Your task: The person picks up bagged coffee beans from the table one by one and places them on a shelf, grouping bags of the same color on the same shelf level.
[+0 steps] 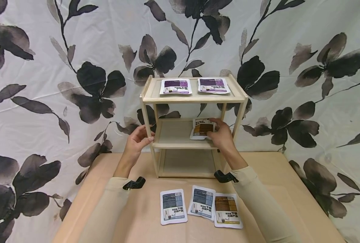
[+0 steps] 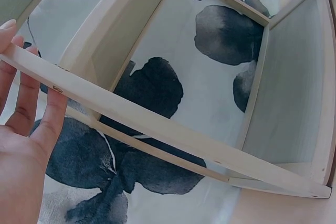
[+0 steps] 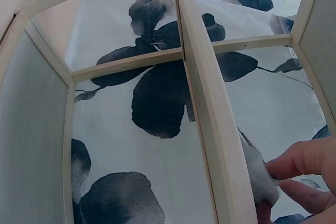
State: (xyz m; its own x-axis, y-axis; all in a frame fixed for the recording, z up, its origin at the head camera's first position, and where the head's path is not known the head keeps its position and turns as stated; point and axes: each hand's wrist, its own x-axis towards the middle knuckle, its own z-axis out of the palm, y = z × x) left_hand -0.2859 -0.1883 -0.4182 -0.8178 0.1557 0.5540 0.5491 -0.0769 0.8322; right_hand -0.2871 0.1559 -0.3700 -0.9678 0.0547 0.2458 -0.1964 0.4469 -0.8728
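Fingers of the right hand (image 1: 222, 136) pinch a brown-labelled pouch (image 1: 202, 129) at the right end of the middle board of a small wooden shelf (image 1: 195, 98), the pouch lying on that board near its front edge; the right wrist view shows fingertips (image 3: 299, 163) pressed on the pouch's white corner. Straight, relaxed fingers of the left hand (image 1: 137, 140) rest against the shelf's front left post and clasp nothing. Two purple pouches (image 1: 175, 86) lie side by side on the top board. Near the desk's (image 1: 289, 175) front edge lie two blue pouches (image 1: 173, 206) and another brown pouch (image 1: 227, 210), the rightmost two overlapping.
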